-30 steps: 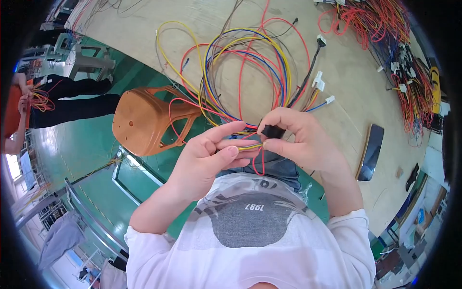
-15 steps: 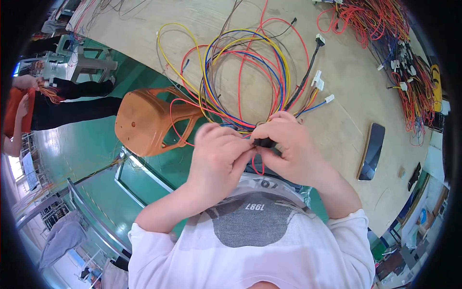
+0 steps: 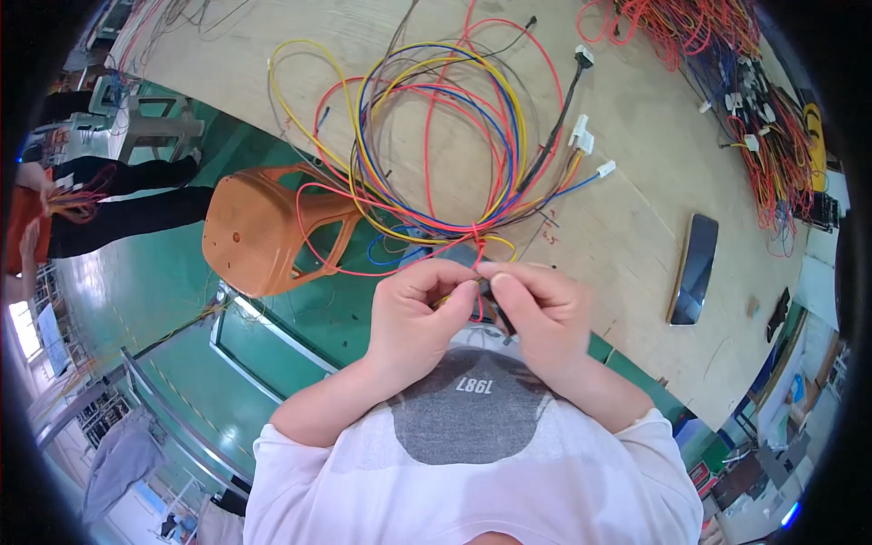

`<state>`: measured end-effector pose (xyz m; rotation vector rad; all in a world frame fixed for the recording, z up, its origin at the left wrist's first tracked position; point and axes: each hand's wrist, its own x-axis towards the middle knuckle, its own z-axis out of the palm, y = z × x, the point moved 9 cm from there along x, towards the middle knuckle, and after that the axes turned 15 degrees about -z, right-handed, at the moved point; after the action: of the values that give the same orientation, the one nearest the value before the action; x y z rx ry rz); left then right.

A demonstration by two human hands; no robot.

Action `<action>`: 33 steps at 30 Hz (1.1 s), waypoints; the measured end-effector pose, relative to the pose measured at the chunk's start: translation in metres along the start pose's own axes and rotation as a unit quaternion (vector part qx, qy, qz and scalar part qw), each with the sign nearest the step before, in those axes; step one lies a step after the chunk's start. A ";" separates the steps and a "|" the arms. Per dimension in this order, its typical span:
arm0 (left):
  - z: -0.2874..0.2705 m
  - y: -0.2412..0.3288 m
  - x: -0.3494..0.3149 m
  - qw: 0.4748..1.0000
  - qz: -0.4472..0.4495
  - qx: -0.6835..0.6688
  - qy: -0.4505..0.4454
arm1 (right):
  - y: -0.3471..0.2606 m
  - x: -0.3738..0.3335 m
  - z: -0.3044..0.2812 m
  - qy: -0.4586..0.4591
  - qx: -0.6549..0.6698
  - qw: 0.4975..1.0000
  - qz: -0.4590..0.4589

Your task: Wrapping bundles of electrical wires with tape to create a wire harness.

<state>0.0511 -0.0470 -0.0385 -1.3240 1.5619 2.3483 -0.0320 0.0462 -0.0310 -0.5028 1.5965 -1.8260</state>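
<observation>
A loose coil of red, yellow, blue and brown wires [image 3: 361,145] lies on the table's near edge in front of my hands. White plug connectors [image 3: 581,136] end several of its branches at the right, and one black-sleeved branch [image 3: 568,95] reaches farther back. Below the coil, my left hand [image 3: 420,313] pinches thin wire ends, a bit of yellow showing by its thumb. My right hand [image 3: 543,313] closes thumb and fingers on a small black piece [image 3: 502,316], its kind partly hidden. Both hands' fingertips nearly meet. A red wire loop hangs between them.
An orange stool [image 3: 238,236] stands left of the table, some wire draping near it. At the right lies a phone [image 3: 695,270]. Heaped wire harnesses [image 3: 763,145] cover the far right. Another person [image 3: 36,218] at the far left holds wires. A metal frame [image 3: 263,350] sits on the floor.
Both hands have moved a little nearer to me, away from the coil. The black piece now points down beside my right fingers. The view has shifted, so the coil appears farther left.
</observation>
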 end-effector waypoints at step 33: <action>0.013 0.044 -0.036 0.890 0.266 0.363 0.078 | -0.038 0.023 0.024 -0.159 -0.431 0.878 -0.136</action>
<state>0.0466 -0.0444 0.0192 -0.9841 2.7497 1.5145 -0.0403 0.0148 0.0080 -1.4010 2.1115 -1.0111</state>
